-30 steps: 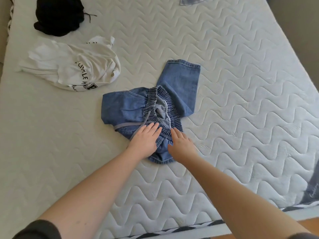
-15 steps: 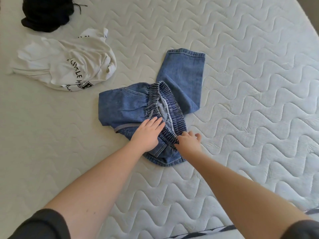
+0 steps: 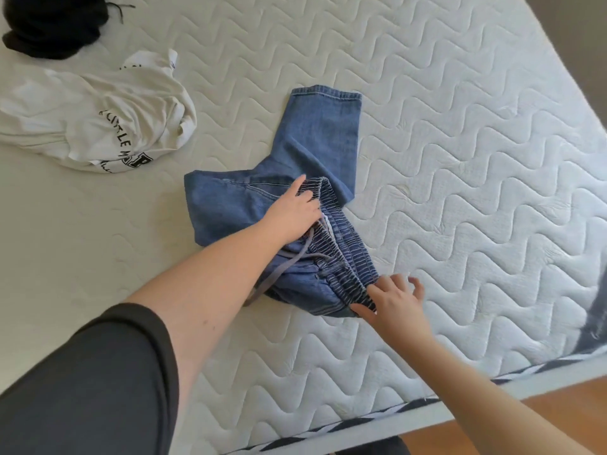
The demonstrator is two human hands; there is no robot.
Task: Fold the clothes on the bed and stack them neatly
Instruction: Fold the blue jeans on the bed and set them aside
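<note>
Blue denim shorts (image 3: 315, 139) with an elastic waistband and a grey drawstring lie bunched in the middle of the quilted white mattress (image 3: 460, 159). One leg points away from me. My left hand (image 3: 290, 213) grips the far end of the waistband, fingers curled into the fabric. My right hand (image 3: 392, 300) pinches the near end of the waistband between thumb and fingers, the other fingers spread. A crumpled white T-shirt (image 3: 98, 116) with black lettering lies at the left. A black garment (image 3: 49, 24) sits in the far left corner.
The mattress's near edge with striped piping (image 3: 377, 412) runs along the bottom right, with wooden floor (image 3: 542, 418) beyond it. A dark grey cloth (image 3: 594, 316) shows blurred at the right edge.
My left hand slid from the middle of the shorts up to the far end of the waistband. My right hand shifted right along the near end, stretching the waistband out.
</note>
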